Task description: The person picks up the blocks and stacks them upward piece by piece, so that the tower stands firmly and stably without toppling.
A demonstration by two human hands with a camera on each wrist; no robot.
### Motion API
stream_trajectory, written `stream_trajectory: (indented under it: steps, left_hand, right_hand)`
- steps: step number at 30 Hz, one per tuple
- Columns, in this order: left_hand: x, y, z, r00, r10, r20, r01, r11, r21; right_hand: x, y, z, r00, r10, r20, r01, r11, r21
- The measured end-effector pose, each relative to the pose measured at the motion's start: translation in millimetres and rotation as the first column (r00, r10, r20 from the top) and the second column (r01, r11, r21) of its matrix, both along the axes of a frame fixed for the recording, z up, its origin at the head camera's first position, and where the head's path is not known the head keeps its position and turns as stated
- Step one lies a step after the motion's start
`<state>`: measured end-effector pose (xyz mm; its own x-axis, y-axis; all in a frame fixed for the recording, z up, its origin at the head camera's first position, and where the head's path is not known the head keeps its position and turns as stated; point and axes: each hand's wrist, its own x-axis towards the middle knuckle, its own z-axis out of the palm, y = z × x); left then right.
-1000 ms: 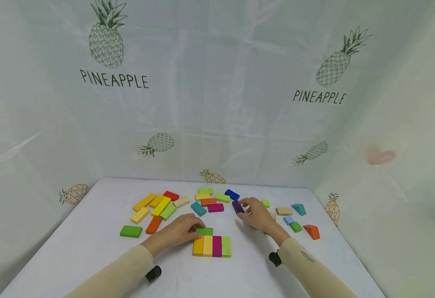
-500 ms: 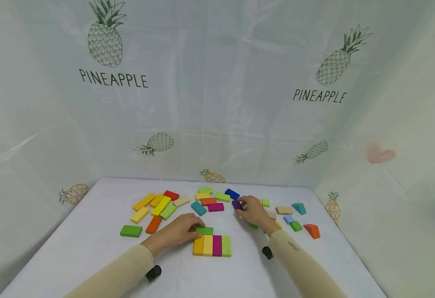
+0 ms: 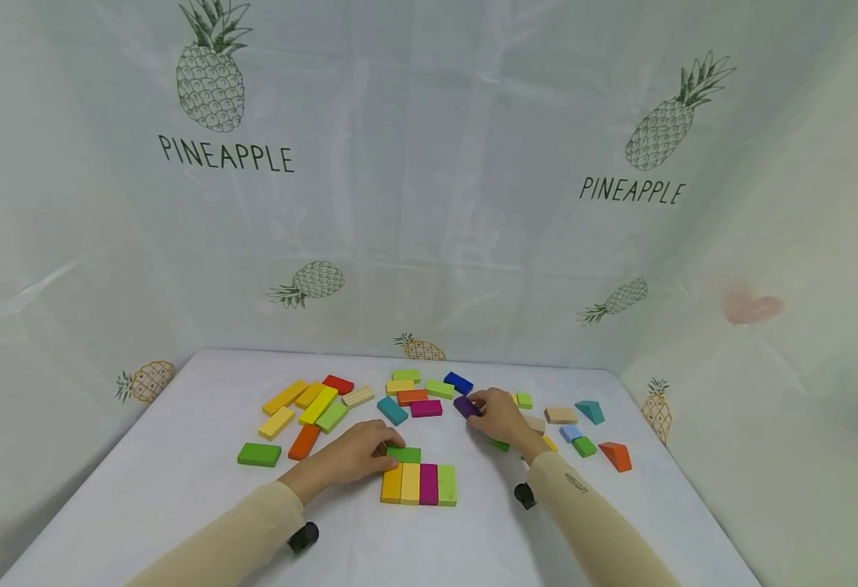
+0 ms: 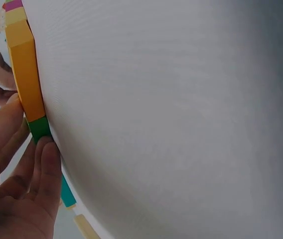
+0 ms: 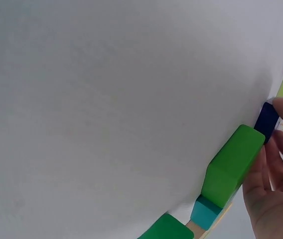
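Observation:
My left hand (image 3: pixel 356 452) rests at the near middle of the table, fingers curled about the left end of a green block (image 3: pixel 404 456). Its thumb touches the orange-yellow block (image 4: pixel 27 74) just below. Side by side with that one lie a pale yellow block (image 3: pixel 410 485), a magenta block (image 3: pixel 429 485) and a lime block (image 3: pixel 447 486), the green one lying crosswise along their far ends at the left. Farther back on the right, my right hand (image 3: pixel 502 417) pinches a dark purple block (image 3: pixel 464 407) between thumb and fingers, close over the table.
Yellow, red and green blocks lie scattered at the left, among them a green block (image 3: pixel 258 455). At the back stand a teal block (image 3: pixel 391 411), another magenta block (image 3: pixel 426 408) and a blue block (image 3: pixel 458 383). An orange wedge (image 3: pixel 616 456) lies far right.
My right hand has shifted slightly, and the purple block has turned a little and its near end points more to the right. The left hand and the green block have stayed put.

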<state>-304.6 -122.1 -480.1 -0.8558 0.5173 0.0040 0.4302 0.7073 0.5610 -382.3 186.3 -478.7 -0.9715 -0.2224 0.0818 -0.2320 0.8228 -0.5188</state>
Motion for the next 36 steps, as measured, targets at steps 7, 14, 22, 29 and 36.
stream_trajectory:
  steps: [7, 14, 22, 29, 36]
  left_hand:
    - [0.6, -0.1, 0.0, 1.0, 0.001, 0.0, -0.001, 1.0, -0.002]
    - [0.5, -0.1, 0.9, 1.0, 0.003, 0.007, -0.003, 1.0, -0.009]
    - [0.1, 0.6, -0.2, 1.0, 0.008, 0.003, -0.008, 1.0, -0.008]
    - [0.4, 0.3, -0.3, 1.0, 0.017, 0.007, -0.017, 1.0, -0.005]
    - [3.0, 1.0, 2.3, 1.0, 0.016, 0.007, -0.016, 1.0, 0.004]
  right_hand:
    - [9.5, 2, 4.6, 0.997, 0.079, 0.013, -0.079, 0.997, 0.001]
    - [23.0, 6, 8.6, 0.966, 0.249, 0.066, -0.247, 0.969, -0.029]
    - [28.2, 4, 7.7, 0.907, 0.409, 0.099, -0.408, 0.913, -0.032]
    - [32.0, -2, 8.0, 0.898, 0.414, 0.147, -0.409, 0.91, -0.069]
    - [36.2, -6, 7.7, 0.894, 0.423, 0.148, -0.415, 0.906, -0.08]
